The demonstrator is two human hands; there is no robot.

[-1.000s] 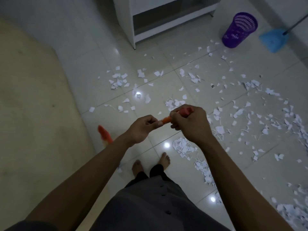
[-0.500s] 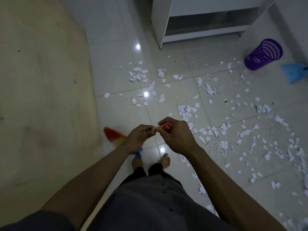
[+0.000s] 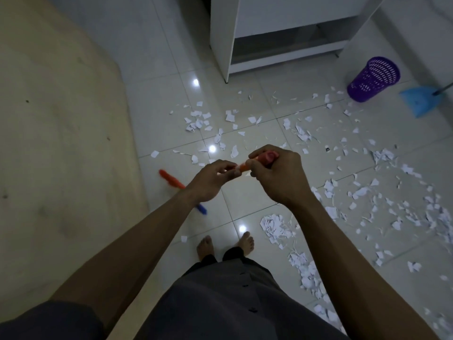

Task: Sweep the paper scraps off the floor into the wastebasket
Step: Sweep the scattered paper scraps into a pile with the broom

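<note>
Orange broom handle (image 3: 245, 166) gripped by left hand (image 3: 210, 180) and right hand (image 3: 277, 175) (scraps (image 3: 274, 225) below).

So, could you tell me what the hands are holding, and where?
Both hands grip a broom's orange handle at its top end: right hand around the tip, left hand just below.

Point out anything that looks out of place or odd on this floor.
Torn paper scraps litter the tiles, thickest on the right side. The purple wastebasket stands upright beside a blue dustpan, away from most scraps. Both hands grip the orange broom handle; nothing looks damaged.
</note>
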